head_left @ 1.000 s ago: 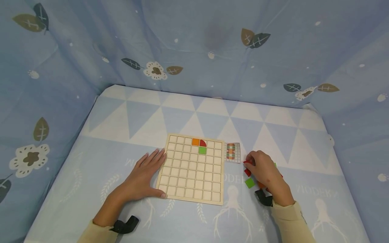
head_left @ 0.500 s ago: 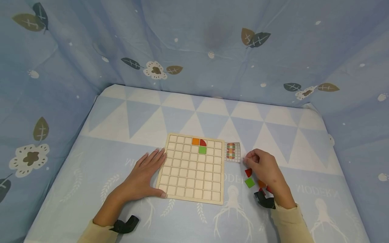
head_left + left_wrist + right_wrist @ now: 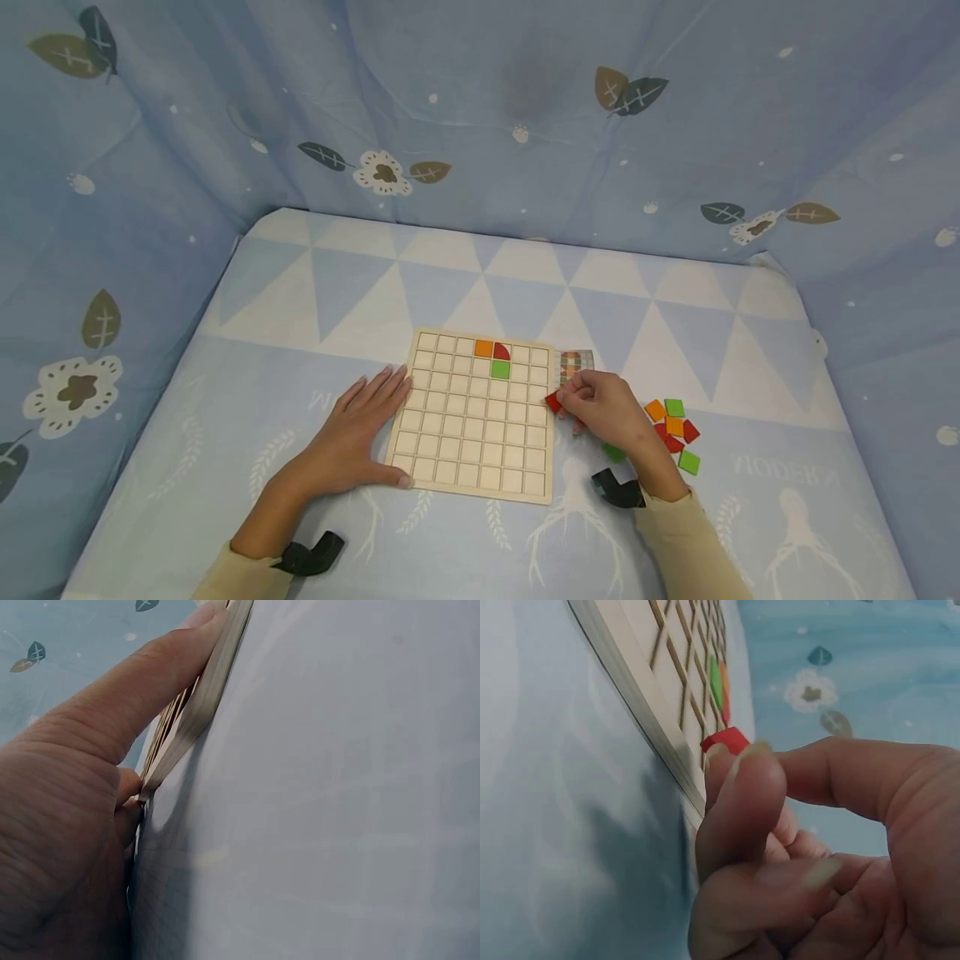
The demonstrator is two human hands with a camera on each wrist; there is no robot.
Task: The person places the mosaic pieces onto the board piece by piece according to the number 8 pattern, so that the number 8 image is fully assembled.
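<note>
Right hand, pinching a red piece, has moved to the board; left hand stays outspread.

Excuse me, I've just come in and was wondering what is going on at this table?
A person is handling small coloured pieces at a gridded wooden board. Their left hand rests against the board's left edge, while their right hand pinches a red piece at its right edge. An orange square, a red rounded piece and a green square sit in the grid. A patterned card lies beside the board, partly hidden, with loose pieces farther right.
</note>
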